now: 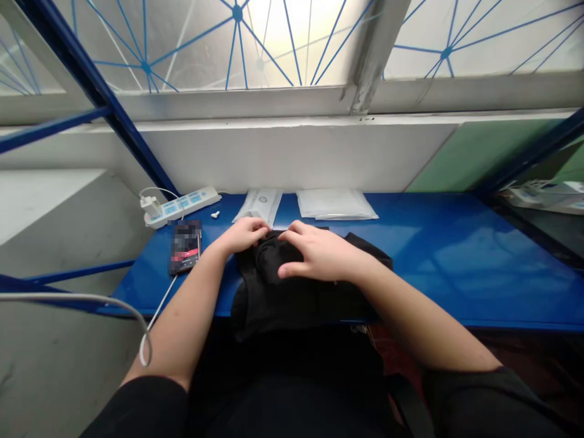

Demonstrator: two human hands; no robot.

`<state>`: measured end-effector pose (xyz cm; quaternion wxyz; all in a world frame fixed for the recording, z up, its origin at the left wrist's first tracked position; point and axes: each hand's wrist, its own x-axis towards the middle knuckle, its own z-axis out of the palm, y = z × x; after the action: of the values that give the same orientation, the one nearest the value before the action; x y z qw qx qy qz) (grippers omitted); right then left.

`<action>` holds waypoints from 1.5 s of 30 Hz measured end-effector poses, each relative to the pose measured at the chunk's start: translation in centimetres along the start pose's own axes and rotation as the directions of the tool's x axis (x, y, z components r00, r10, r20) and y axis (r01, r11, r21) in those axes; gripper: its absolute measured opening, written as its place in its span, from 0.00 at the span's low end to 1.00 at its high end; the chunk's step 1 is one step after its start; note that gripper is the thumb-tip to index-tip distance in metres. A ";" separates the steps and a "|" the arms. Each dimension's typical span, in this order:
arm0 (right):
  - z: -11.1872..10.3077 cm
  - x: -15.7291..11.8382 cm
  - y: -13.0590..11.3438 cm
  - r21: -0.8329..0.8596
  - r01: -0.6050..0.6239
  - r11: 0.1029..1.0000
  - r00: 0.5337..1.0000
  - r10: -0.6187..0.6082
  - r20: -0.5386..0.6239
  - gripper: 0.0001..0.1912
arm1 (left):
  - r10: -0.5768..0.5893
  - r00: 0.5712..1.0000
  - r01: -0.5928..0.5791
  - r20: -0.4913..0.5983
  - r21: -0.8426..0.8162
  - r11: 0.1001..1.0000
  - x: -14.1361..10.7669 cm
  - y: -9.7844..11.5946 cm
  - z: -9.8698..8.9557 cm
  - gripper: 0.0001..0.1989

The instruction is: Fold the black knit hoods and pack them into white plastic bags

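Left hand (244,236): on the upper folds of the black cloth garment (274,304), fingers curled down over the fabric
Right hand (319,254): laid across the same garment, fingers bent and thumb lying lower on the cloth
Grip: the two hands are apart, just beside each other, fingertips nearly meeting; both touch the cloth, but whether either one pinches it cannot be told from this view
Garment: bunched in soft folds at the near edge of the blue table top (456,267) and hanging over that edge towards the person's lap; its exact kind is hidden by the folds
Beside the left hand: a smartphone (185,246) lies on the table, its screen blurred, with a thin white cable (163,301) running from it over the near edge
Far left: a white power strip (180,207) with a white charger (150,207) plugged in, and a small white plug (215,214) just beside it
Ahead of the hands: a white printed packet (258,205) and a flat clear plastic bag (335,204), side by side near the wall
Arms: black sleeves (483,395) cover the upper arms, forearms bare
Behind: a white wall ledge (292,155) beneath a window (237,42) crossed by blue lines
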<state>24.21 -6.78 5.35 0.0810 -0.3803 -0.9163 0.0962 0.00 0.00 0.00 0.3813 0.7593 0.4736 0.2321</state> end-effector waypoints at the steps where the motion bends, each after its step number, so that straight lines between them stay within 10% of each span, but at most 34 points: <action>1: 0.3 -0.2 -1.1 -0.023 0.044 0.999 0.999 -0.044 0.004 0.38 | -0.007 0.999 0.007 0.054 -0.002 1.000 0.0 0.1 0.1 0.14; 7: 2.5 0.6 -3.6 0.010 -0.088 0.996 0.987 0.088 -0.137 0.14 | -0.054 0.986 0.095 0.157 -0.267 0.959 -0.2 -0.3 -0.4 0.15; 11: 1.6 -0.6 -1.0 0.431 -0.183 0.884 0.834 0.371 -0.408 0.12 | -0.058 0.968 0.124 0.244 -0.264 0.957 -0.7 0.2 -0.8 0.19; 14: 1.3 -3.1 1.3 0.568 -0.252 0.784 0.742 0.533 -0.406 0.22 | -0.044 0.954 0.105 0.297 -0.192 0.976 -0.8 0.4 -0.8 0.22; 19: 2.0 -6.7 2.8 0.237 -0.497 0.835 0.694 0.546 -0.469 0.16 | 0.031 0.932 0.026 0.361 -0.153 0.988 -0.4 0.0 0.2 0.24; 22: 2.3 -6.6 1.5 0.026 -0.450 0.893 0.758 0.396 -0.518 0.21 | 0.038 0.936 0.021 0.350 -0.162 0.987 -0.4 0.1 0.6 0.25; 27: 3.4 -4.2 -1.6 -0.265 -0.310 0.913 0.935 0.243 -0.259 0.42 | 0.134 0.909 -0.052 0.394 -0.212 0.976 -0.7 0.7 0.5 0.23; 33: 3.2 -2.2 -1.5 -0.182 -0.354 0.917 0.923 0.312 -0.226 0.18 | 0.082 0.956 0.020 0.283 -0.338 0.941 -0.7 1.2 1.3 0.19; 39: 1.3 -1.9 0.1 0.453 -0.324 0.831 0.694 0.534 -0.484 0.16 | 0.012 0.980 0.032 0.200 -0.211 0.977 -0.3 1.4 2.4 0.30; 45: -0.6 -2.9 1.7 0.720 -0.147 0.678 0.513 0.675 -0.531 0.25 | 0.069 0.977 -0.021 0.201 -0.232 0.972 -0.3 1.6 1.9 0.12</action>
<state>27.58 -7.61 5.27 0.5484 -0.5560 -0.5835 0.2228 2.11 -1.41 0.17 0.5081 0.7409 0.3840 0.2133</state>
